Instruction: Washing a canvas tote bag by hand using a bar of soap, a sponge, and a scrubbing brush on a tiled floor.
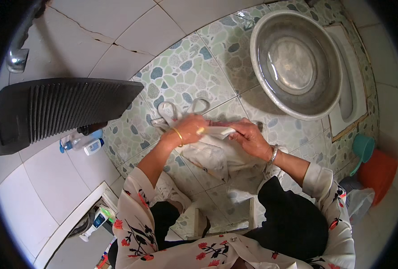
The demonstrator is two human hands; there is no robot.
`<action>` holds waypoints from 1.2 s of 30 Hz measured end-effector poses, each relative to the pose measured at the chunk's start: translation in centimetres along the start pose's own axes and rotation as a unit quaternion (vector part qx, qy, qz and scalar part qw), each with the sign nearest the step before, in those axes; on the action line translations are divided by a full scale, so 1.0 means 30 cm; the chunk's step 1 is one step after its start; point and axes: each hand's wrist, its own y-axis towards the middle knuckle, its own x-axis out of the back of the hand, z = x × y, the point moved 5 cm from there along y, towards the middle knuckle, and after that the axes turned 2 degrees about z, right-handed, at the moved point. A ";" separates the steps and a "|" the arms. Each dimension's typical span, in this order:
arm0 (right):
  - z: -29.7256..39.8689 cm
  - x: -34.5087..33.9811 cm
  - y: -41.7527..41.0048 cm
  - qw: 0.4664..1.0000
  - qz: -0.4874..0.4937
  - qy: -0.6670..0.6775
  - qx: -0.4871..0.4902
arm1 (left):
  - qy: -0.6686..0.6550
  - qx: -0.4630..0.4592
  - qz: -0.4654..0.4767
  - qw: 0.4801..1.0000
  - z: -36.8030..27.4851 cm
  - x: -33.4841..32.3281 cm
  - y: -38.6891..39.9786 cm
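A wet white cloth item with straps (204,156) lies bunched on the patterned tile floor between two white shoes. My left hand (188,129), with a gold bangle at the wrist, is curled over a band of this cloth and slightly blurred. A small yellowish spot shows at its fingers; whether it is a ring or something held cannot be told. Gripping the same band a little to the right is my right hand (247,138), with a silver bangle. Two looped straps (199,106) lie above my left hand. The fingertips of both hands are partly hidden.
A large metal basin (294,111) holding water stands at the upper right, partly over a squat toilet (360,114). A turquoise dipper (363,148) and a red bucket (378,176) are at right. A dark ribbed plastic object (67,107) juts in at left, near bottles (94,147).
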 end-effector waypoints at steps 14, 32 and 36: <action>0.111 -0.007 0.060 0.916 0.077 0.304 -0.251 | -0.218 0.143 -0.323 0.910 0.016 0.577 -0.321; 0.195 -0.439 0.200 0.538 0.045 0.672 -0.507 | -0.094 -0.122 -0.289 0.945 -0.399 0.177 -0.268; 0.134 -0.527 0.230 0.519 0.003 0.718 -0.464 | -0.181 -0.129 -0.381 0.898 -0.277 0.196 -0.285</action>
